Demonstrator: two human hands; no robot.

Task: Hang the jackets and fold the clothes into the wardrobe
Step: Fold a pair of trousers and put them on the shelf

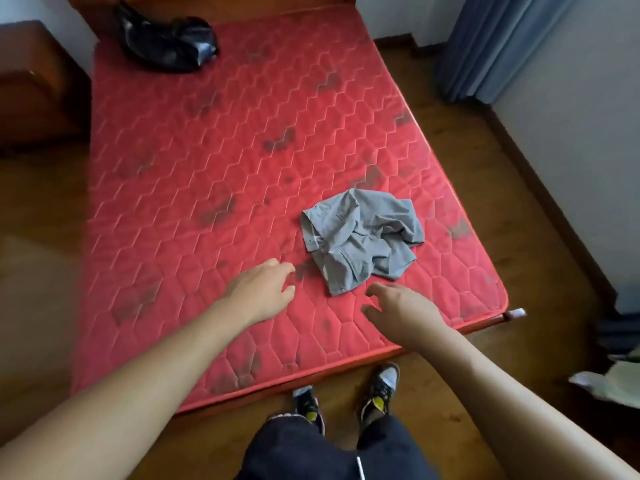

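A crumpled grey garment [360, 239] lies on the red quilted mattress [214, 161], near its front right corner. My left hand [265, 289] hovers just left of the garment, fingers loosely curled, holding nothing. To the garment's lower right, my right hand [398, 308] reaches in with fingers spread, a short gap short of the cloth. At the mattress's far left corner lies a black jacket [166, 39], bunched up. No wardrobe is in view.
A wooden nightstand [34, 81] stands left of the bed. Blue curtains [502, 43] hang at the far right by a white wall. Wooden floor surrounds the bed. Pale cloth [616, 379] lies on the floor at the right edge. My feet stand at the bed's foot.
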